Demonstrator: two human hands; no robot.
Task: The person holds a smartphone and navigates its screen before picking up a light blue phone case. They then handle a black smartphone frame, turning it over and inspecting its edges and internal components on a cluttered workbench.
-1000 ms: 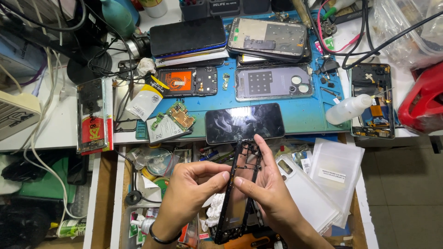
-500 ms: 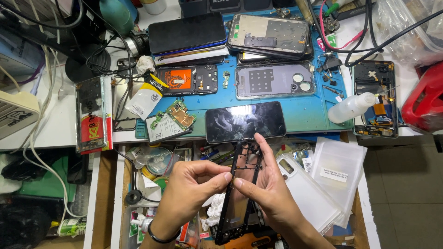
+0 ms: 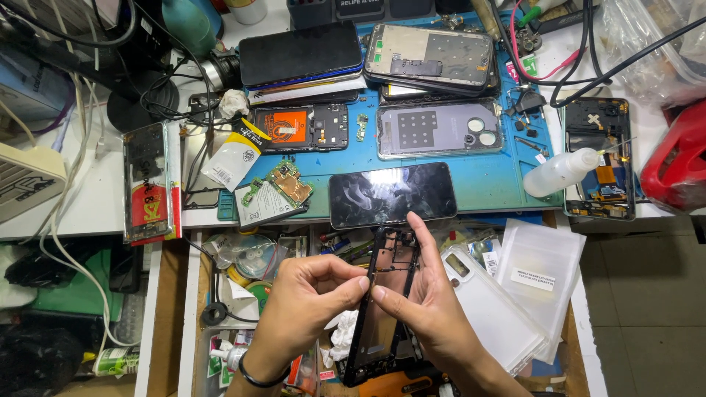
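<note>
While nothing has shifted since a second ago, I keep both hands, left [image 3: 305, 298] and right [image 3: 423, 305], pinched on the black phone frame [image 3: 382, 305] over the open drawer [image 3: 193, 309] below the desk [image 3: 485, 187], so work holds steady.

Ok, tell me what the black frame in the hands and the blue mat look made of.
Black phone frame: probably matte moulded plastic, thin ribs and cut-outs, no shine; metal can't be ruled out. Blue mat: likely silicone or rubber, with a soft dull sheen and moulded edge. Left hand and right hand pinch the frame.

A dark phone screen [image 3: 391, 194] lies on the blue mat [image 3: 500, 184]; squeeze bottle [image 3: 560, 172] beside it.
</note>
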